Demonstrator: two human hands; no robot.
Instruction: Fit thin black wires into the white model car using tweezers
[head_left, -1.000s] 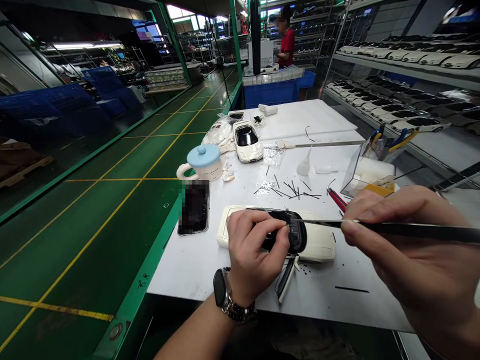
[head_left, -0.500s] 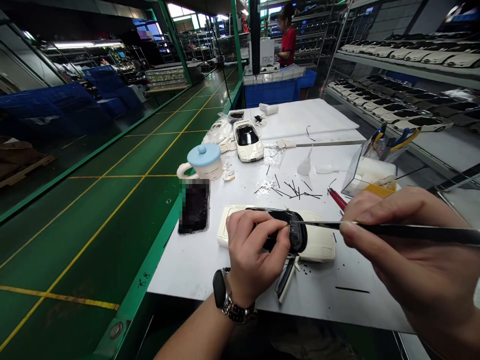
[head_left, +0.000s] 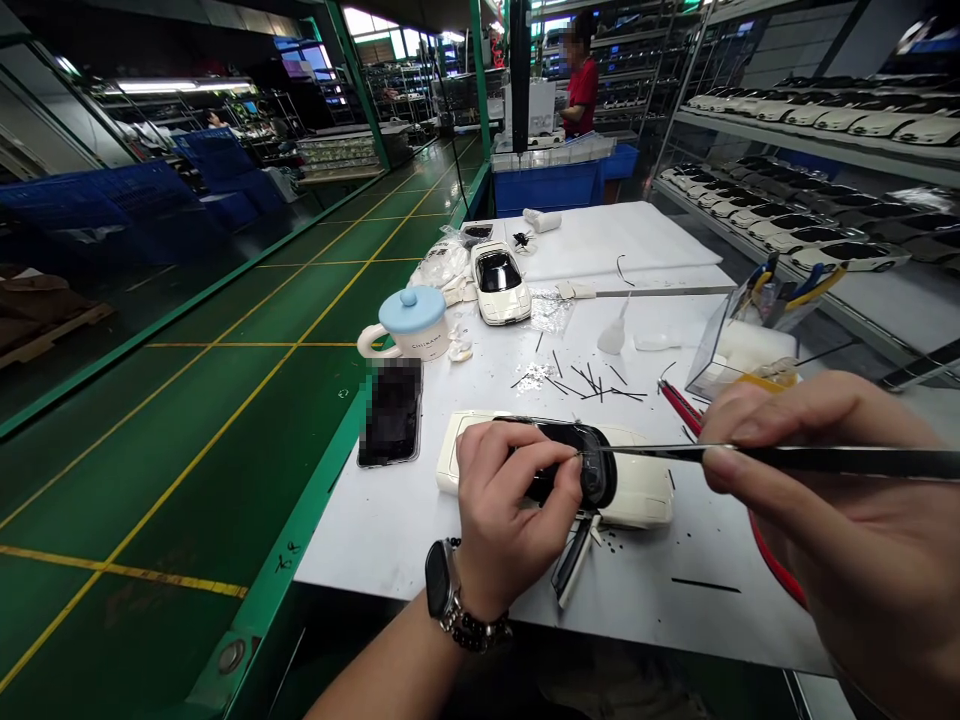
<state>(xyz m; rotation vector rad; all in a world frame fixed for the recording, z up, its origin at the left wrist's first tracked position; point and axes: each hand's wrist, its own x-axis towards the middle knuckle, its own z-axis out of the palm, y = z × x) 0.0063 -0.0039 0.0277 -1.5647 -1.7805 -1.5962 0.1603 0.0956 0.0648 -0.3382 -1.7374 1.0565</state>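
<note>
A white model car with a black cabin lies on the white table in front of me, one door hanging open toward me. My left hand is closed over the car's cabin, thumb and fingers gripping it. My right hand pinches long metal tweezers, whose tips reach the edge of the black windscreen right by my left fingertips. Whether the tips hold anything is too small to tell.
A phone, a lidded mug, a second white model car, loose black strips, a red-handled tool and a clear tool holder share the table. Shelves of model cars stand right. A person in red works far behind.
Nothing has visibly changed with the hands; only the view has shifted slightly.
</note>
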